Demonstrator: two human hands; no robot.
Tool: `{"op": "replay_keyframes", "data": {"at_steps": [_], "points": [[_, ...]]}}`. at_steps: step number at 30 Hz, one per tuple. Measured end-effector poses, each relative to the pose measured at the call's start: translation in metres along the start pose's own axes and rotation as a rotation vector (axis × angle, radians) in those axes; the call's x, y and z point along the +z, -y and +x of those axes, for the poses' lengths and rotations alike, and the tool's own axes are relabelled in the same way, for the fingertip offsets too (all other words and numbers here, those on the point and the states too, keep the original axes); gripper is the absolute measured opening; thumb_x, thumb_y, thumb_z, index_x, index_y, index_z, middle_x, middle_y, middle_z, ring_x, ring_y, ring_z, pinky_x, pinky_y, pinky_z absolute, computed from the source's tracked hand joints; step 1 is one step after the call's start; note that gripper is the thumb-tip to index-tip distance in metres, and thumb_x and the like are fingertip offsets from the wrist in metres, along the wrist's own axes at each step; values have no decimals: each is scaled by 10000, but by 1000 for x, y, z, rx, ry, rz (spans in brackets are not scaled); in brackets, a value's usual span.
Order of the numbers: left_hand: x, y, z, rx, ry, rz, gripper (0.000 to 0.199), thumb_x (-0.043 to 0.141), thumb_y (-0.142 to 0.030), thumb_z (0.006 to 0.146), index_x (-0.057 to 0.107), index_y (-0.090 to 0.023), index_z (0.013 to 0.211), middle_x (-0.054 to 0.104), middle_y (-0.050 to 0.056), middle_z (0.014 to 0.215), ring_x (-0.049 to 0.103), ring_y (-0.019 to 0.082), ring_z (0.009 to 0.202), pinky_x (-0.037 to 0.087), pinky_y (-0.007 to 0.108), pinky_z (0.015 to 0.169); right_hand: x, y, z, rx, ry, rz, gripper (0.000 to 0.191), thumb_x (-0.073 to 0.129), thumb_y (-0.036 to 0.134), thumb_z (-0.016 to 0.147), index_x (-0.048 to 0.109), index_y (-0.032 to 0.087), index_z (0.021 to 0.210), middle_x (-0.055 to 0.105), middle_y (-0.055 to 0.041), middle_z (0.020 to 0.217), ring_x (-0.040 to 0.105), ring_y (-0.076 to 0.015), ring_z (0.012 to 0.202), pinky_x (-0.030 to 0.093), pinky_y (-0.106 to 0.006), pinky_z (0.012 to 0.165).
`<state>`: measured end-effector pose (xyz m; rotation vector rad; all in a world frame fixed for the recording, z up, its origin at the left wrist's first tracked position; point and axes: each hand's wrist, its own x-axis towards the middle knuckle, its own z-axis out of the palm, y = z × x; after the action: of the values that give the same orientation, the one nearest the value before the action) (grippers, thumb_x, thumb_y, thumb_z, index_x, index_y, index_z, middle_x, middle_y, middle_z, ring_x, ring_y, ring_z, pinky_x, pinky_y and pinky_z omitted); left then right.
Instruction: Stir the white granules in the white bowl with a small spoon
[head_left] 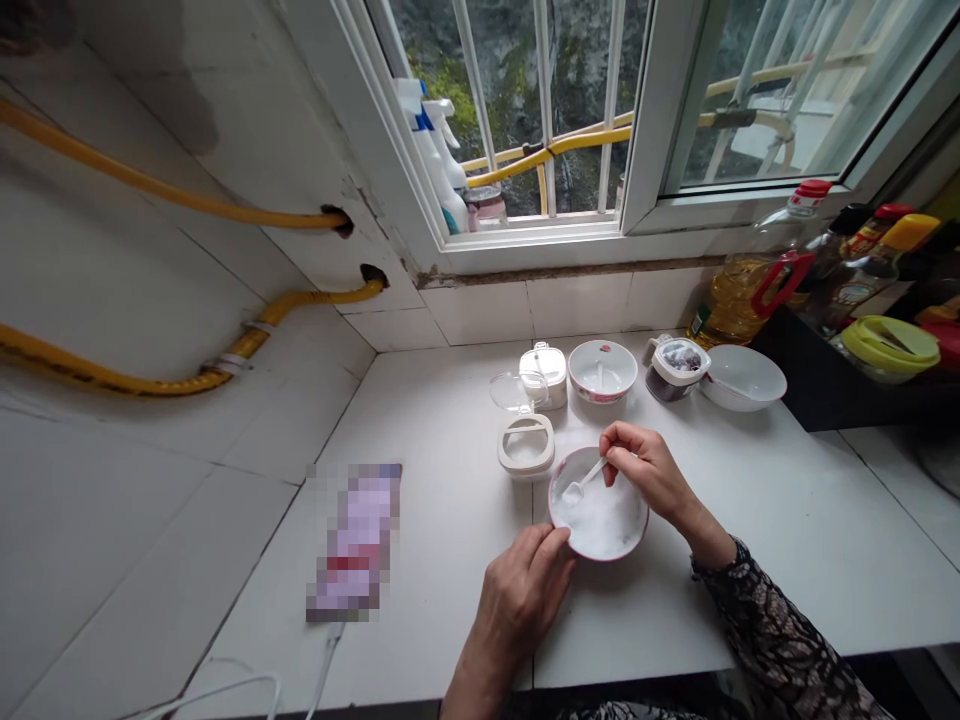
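Observation:
My right hand [646, 472] pinches the handle of a small white spoon [574, 492]. Its scoop rests at the left part of a bowl [555, 512] with a pink rim. White powder or fine grains [609, 520] fill much of that bowl. At the bowl's near left side, my left hand [529, 580] grips the rim with thumb and fingers; part of the fingers is hidden. Just behind stands a square seasoning jar [526, 452] with its clear lid [517, 392] flipped up.
Along the back stand a white lidded jar [545, 375], a flowered bowl [602, 375], a dark-filled jar [675, 370] and a white bowl [744, 380]. An oil bottle [739, 290] and a black rack [806, 370] of bottles are at right. A blurred purple object [356, 545] with a white cable lies left.

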<state>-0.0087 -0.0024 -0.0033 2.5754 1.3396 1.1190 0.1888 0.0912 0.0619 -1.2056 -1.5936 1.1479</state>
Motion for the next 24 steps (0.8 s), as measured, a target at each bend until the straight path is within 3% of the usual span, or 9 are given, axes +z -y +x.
{"op": "replay_keyframes", "data": {"at_steps": [4, 10, 13, 16, 20, 24], "points": [[0, 1, 1, 3, -7, -7, 201, 441, -187, 986, 515, -166, 1172, 656, 89, 934, 664, 174, 815, 551, 241, 667, -3, -2, 4, 109, -23, 215, 72, 503, 231, 691, 563, 201, 668, 588, 32, 457, 542, -141, 475, 440, -277, 564], [4, 2, -1, 8, -28, -14, 207, 449, -183, 981, 527, -155, 1170, 653, 93, 931, 658, 171, 803, 545, 236, 653, -3, -3, 6, 66, -99, 289, 97, 560, 294, 765, 570, 198, 774, 654, 9, 554, 629, -171, 576, 494, -326, 674], [7, 2, -4, -4, -49, -19, 204, 443, -188, 982, 532, -160, 1164, 654, 91, 928, 653, 171, 800, 542, 241, 648, 6, -2, 1, -46, -133, 216, 137, 545, 341, 868, 540, 207, 897, 715, -26, 713, 689, -194, 725, 510, -346, 744], [7, 2, -4, -3, -41, -22, 205, 451, -187, 981, 528, -159, 1170, 655, 88, 924, 654, 173, 801, 542, 243, 653, 17, -3, -2, -249, -170, -25, 73, 488, 273, 939, 525, 219, 972, 734, -58, 843, 693, -210, 832, 506, -376, 796], [3, 1, -1, 15, -33, -14, 200, 443, -182, 980, 530, -149, 1157, 656, 92, 915, 660, 178, 795, 543, 243, 643, 24, -3, -2, -596, -120, -428, 163, 445, 114, 930, 565, 223, 953, 729, -47, 856, 659, -199, 779, 443, -460, 945], [4, 1, 0, -3, -42, -15, 204, 427, -202, 988, 530, -159, 1159, 657, 90, 917, 661, 175, 788, 546, 242, 640, 16, 1, -5, -640, -193, -417, 178, 467, 93, 906, 569, 226, 965, 721, -30, 833, 636, -207, 824, 456, -439, 933]]}}
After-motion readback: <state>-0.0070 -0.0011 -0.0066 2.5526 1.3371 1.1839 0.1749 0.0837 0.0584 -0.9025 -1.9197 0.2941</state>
